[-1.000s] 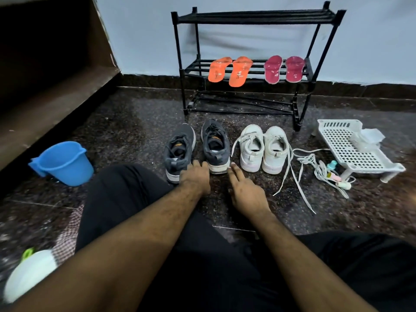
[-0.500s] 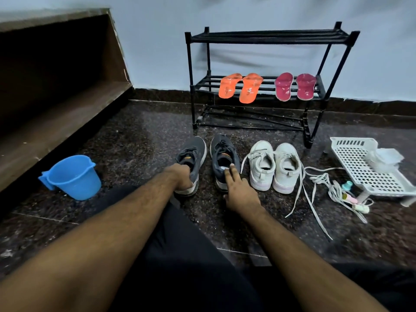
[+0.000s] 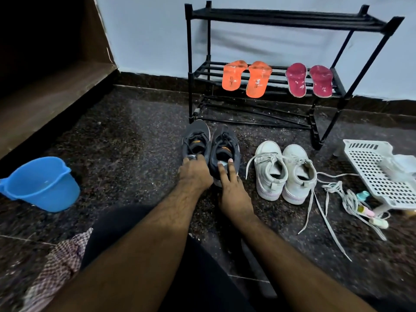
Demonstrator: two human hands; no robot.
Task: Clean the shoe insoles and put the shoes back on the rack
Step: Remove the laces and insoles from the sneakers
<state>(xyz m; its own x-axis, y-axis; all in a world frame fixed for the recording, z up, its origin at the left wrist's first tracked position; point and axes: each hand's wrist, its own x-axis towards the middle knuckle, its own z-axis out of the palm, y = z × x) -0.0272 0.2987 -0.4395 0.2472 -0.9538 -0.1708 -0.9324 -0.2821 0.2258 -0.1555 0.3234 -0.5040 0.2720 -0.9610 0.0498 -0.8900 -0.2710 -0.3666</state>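
The 2 dark grey sneakers stand side by side on the speckled floor just in front of the black shoe rack (image 3: 292, 19), toes toward the rack and heels toward the person, long axes running away from the viewer. The left hand (image 3: 194, 171) grips the heel of the left grey sneaker (image 3: 195, 140), its fingers (image 3: 188, 158) curled over the back rim. The right hand (image 3: 231, 188) holds the heel of the right grey sneaker (image 3: 225, 143), 2 fingers hooked narrowly over the collar into the opening, the rest hidden behind the heel.

Just to the right sit 2 white sneakers (image 3: 283, 170), pointing the same way, with loose white laces (image 3: 324, 212) trailing over the floor. On the rack's middle shelf lie 2 orange insoles (image 3: 246, 78) and, well apart to their right, 2 dark pink insoles (image 3: 308, 79), all lying front to back across the bars.

A white perforated plastic tray (image 3: 378, 174) stands at the far right. A blue bucket (image 3: 42, 185) sits at the left near a wooden ledge, and a checked cloth (image 3: 58, 266) lies beside the person's dark trouser leg.
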